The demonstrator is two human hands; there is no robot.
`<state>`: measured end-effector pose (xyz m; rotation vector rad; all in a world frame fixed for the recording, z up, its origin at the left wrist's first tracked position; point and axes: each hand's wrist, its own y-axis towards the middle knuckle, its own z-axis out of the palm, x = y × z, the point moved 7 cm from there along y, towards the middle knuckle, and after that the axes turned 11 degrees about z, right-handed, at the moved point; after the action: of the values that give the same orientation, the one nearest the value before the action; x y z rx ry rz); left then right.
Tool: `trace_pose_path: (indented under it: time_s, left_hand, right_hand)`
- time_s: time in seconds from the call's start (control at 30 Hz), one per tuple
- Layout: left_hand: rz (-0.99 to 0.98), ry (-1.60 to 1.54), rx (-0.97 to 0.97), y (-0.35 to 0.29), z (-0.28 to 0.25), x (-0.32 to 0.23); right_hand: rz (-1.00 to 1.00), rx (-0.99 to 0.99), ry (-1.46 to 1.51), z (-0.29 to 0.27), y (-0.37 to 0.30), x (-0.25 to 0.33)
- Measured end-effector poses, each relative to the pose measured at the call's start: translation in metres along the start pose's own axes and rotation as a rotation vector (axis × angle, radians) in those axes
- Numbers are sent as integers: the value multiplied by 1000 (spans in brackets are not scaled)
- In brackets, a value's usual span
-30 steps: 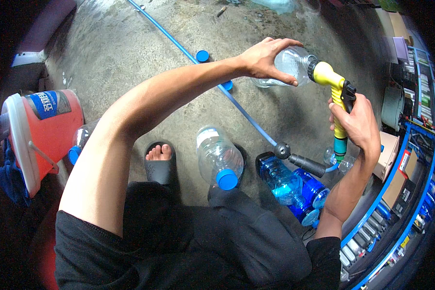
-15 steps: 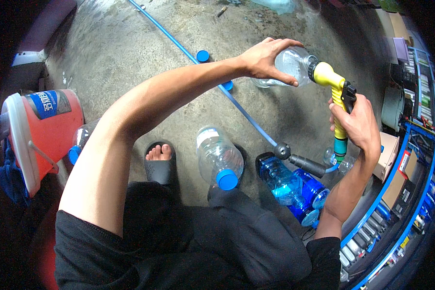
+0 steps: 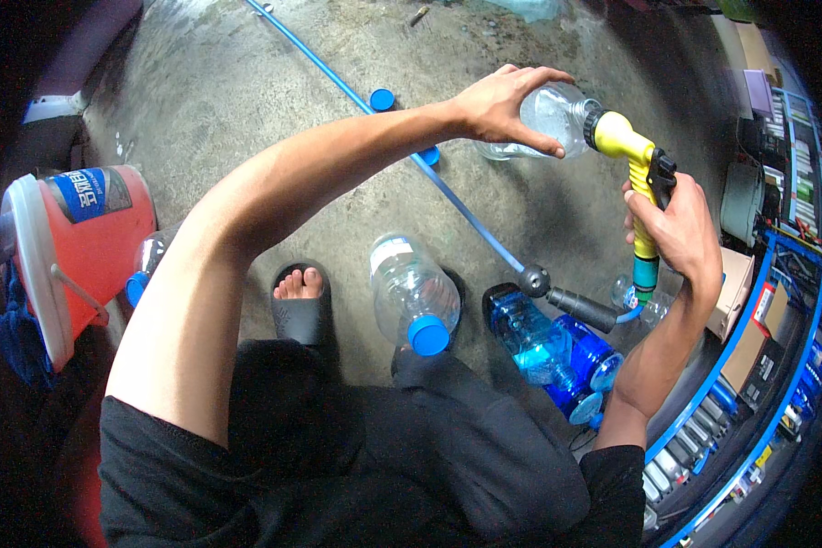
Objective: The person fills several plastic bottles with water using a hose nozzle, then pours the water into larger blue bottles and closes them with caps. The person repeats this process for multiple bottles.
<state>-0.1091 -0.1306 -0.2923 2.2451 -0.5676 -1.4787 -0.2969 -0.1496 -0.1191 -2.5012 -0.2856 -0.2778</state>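
My left hand point(image 3: 505, 108) is wrapped round a clear plastic bottle point(image 3: 550, 119), tilted on its side with its uncapped neck pointing right. Against the neck rests the black nozzle head of a yellow hose spray gun point(image 3: 623, 139). My right hand point(image 3: 680, 224) grips the gun by its handle, near the black trigger; whether the trigger is pressed I cannot tell. A green connector point(image 3: 645, 274) joins the handle's lower end to a blue hose. Another clear bottle with a blue cap point(image 3: 428, 335) stands by my foot.
Blue-tinted bottles point(image 3: 530, 338) stand at the right of my legs. A blue pole point(image 3: 470, 216) crosses the concrete floor near two loose blue caps point(image 3: 382, 100). At left sits a red bucket point(image 3: 110, 247) beside a capped bottle; shelves with blue rails point(image 3: 749, 320) line the right.
Both hands, the bottle and the spray gun stay in nearly the same place. The whole view has shifted very slightly.
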Motion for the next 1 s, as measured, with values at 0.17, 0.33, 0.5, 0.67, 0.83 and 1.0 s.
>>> trace_pose_path:
  time_s: [0.17, 0.33, 0.5, 0.67, 0.83, 1.0]
  left_hand:
    - [12, 8, -10, 0, 1, 1]
    - [17, 17, -8, 0, 0, 1]
    - [8, 2, -7, 0, 1, 2]
    - [-2, -16, -8, 1, 1, 4]
    - [6, 2, -2, 0, 1, 2]
    - [-3, -1, -2, -1, 1, 2]
  right_hand:
    - [-3, 6, -3, 0, 1, 0]
    - [-11, 5, 28, 0, 0, 1]
    - [-6, 7, 3, 0, 0, 0]
    - [-10, 3, 10, 0, 0, 1]
    - [-7, 8, 27, 0, 0, 1]
    - [-7, -3, -12, -1, 2, 0]
